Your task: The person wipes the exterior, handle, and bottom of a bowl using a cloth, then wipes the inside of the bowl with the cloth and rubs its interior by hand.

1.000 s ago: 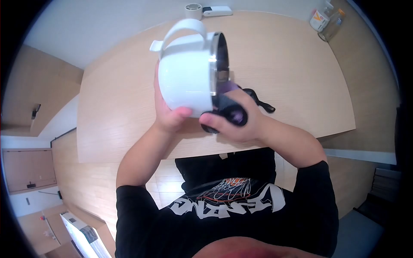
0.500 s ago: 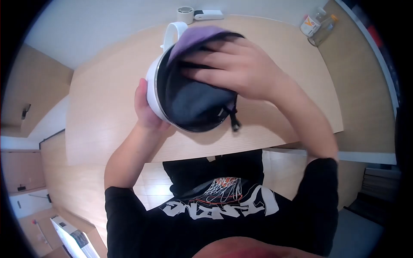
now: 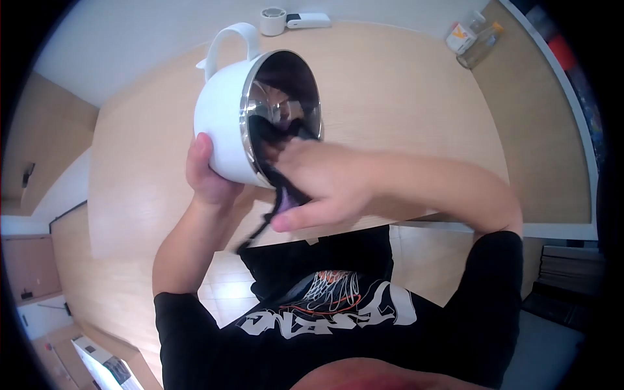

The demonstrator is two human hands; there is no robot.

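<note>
A white pot (image 3: 220,117) with a loop handle and a shiny steel inside is tilted on its side above the table, its mouth facing right. My left hand (image 3: 214,172) supports it from below, thumb on the outer wall. My right hand (image 3: 318,172) reaches into the lower part of the mouth, its fingers partly hidden and blurred. It grips a black and purple cloth (image 3: 291,197), bunched along the lower rim. A dark cord hangs from this cloth toward the table's front edge.
At the back of the wooden table (image 3: 403,97) stand a white roll-shaped item (image 3: 273,21) and a flat white device (image 3: 309,21). Two bottles (image 3: 473,44) are in the back right corner, by a wooden side panel (image 3: 533,117).
My right hand has moved down, drawing the cloth from across the mouth to the lower rim. The steel inside now shows. The pot has shifted left and turned slightly.
</note>
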